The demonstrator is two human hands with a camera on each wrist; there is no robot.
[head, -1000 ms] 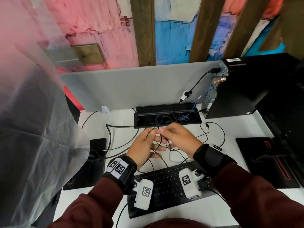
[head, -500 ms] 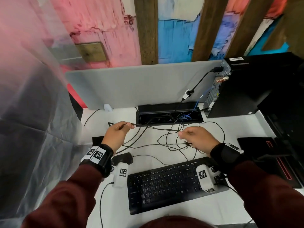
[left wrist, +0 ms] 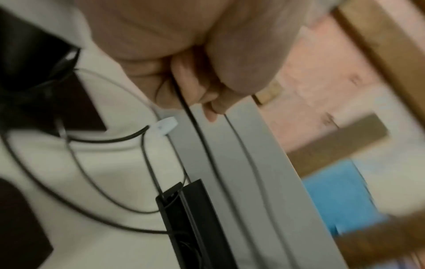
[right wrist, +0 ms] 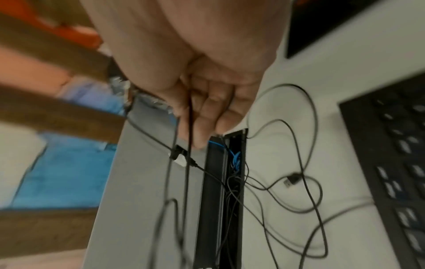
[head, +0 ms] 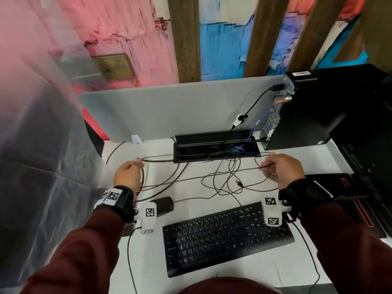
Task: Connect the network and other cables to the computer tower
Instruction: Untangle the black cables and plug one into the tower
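A black computer tower [head: 314, 111] stands at the desk's back right, its rear ports facing left, with a black cable [head: 257, 99] and a blue cable [head: 259, 120] plugged in. Thin black cables [head: 212, 179] lie tangled on the white desk [head: 191, 166]. My left hand [head: 130, 172] grips a black cable [left wrist: 184, 102] at the left. My right hand [head: 280, 168] pinches another thin cable [right wrist: 189, 116] at the right. A loose USB plug [head: 239, 183] [right wrist: 292, 179] lies between the hands.
An open black cable tray [head: 214, 143] sits at the desk's back, under a grey divider panel [head: 169, 111]. A black keyboard [head: 224, 236] lies in front, a black mouse [head: 164, 205] to its left. Clear plastic sheeting [head: 38, 145] hangs at the left; dark mats flank both sides.
My hands were together over the tangle; they have pulled apart, left hand leftward and right hand rightward, each drawing a cable out. The USB plug now lies free on the desk.
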